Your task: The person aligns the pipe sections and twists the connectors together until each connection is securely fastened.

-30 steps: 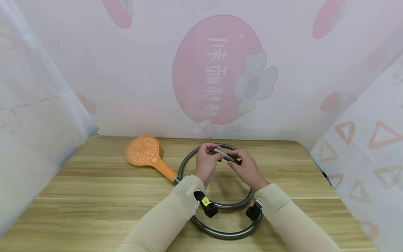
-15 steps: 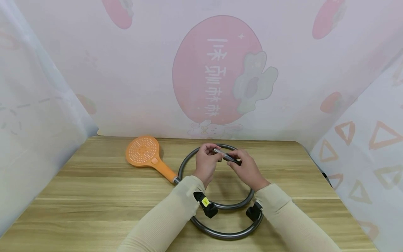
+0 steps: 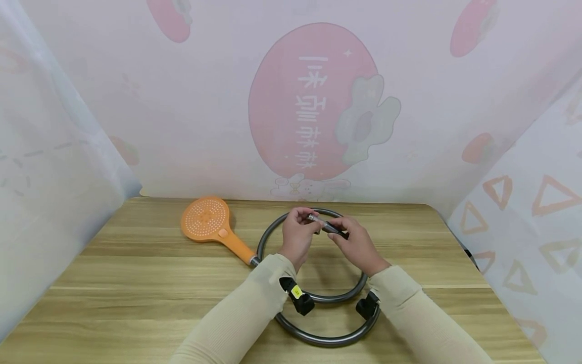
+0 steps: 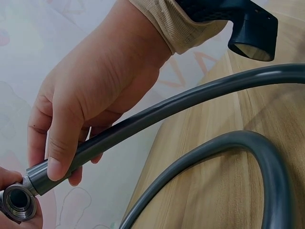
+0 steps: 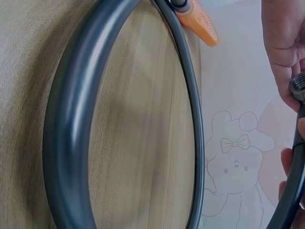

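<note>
A dark grey shower hose (image 3: 336, 340) lies looped on the table, and its raised end is between both hands. My left hand (image 3: 297, 236) pinches the silver metal nut (image 4: 19, 202) on that end, its threaded opening showing in the left wrist view. Just behind the nut, my right hand (image 3: 358, 243) grips the hose, thumb on one side and fingers on the other. An orange shower head (image 3: 206, 220) rests on the left with its perforated face up. Its handle meets the hose's other end at a metal collar (image 3: 255, 261).
The wooden table (image 3: 136, 293) carries the hose loops beneath both forearms. Patterned cloth walls (image 3: 423, 101) stand behind and at both sides. A black camera (image 3: 303, 303) is strapped at the left wrist, and another black camera (image 3: 366, 305) at the right.
</note>
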Demonstrator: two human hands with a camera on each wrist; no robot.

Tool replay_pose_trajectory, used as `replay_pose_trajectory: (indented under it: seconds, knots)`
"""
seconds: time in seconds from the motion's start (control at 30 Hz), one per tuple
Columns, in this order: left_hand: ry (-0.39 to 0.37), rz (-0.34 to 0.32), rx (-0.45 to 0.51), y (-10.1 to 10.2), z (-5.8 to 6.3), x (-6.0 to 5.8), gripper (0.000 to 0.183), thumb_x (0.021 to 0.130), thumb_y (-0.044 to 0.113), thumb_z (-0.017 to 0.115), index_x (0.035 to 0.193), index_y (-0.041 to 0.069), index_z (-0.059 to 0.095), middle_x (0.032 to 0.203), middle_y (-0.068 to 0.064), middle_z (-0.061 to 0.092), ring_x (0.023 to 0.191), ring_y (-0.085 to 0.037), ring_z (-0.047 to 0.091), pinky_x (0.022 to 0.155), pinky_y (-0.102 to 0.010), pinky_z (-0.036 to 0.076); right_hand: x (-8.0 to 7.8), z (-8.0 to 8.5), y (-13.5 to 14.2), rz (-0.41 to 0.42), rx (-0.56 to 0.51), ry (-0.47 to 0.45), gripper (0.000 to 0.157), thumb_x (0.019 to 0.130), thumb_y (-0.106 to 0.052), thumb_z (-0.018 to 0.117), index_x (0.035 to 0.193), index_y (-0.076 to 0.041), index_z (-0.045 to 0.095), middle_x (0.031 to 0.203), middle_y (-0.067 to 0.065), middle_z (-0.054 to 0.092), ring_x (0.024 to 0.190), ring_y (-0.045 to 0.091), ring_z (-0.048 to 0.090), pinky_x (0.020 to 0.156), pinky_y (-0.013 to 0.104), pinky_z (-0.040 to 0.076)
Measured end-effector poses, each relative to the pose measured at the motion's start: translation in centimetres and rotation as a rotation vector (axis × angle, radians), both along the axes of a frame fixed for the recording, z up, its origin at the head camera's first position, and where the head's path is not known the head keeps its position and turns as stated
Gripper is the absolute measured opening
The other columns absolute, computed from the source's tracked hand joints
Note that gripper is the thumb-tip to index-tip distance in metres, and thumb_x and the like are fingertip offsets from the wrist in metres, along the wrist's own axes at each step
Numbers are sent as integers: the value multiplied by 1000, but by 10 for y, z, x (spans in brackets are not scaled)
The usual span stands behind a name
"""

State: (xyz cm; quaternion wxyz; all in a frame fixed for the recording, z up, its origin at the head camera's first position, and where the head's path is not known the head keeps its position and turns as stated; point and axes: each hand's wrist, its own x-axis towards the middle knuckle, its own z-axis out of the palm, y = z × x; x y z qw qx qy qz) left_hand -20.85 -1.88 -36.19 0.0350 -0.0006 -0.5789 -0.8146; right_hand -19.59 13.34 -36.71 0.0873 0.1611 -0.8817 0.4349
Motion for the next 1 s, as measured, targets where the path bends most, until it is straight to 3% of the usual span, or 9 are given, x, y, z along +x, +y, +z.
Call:
replay_pose_trajectory:
  seconds: [0.77, 1.0]
  knots:
    - [8, 0, -17, 1, -1, -1, 32, 81, -10, 67, 110, -5, 54, 115, -25, 60, 87, -16, 59, 70, -23, 51, -1, -1, 3, 36, 31, 35, 28, 94, -6, 61, 122, -1, 62, 108, 12, 60, 95, 22, 60, 78, 36, 53]
    - [5, -8, -16, 1, 0, 0, 37, 82, -11, 66, 115, -8, 51, 104, -11, 63, 88, -16, 59, 70, -23, 51, 0, 0, 3, 39, 35, 26, 29, 95, -7, 60, 123, -1, 61, 108, 13, 60, 94, 22, 59, 77, 36, 52]
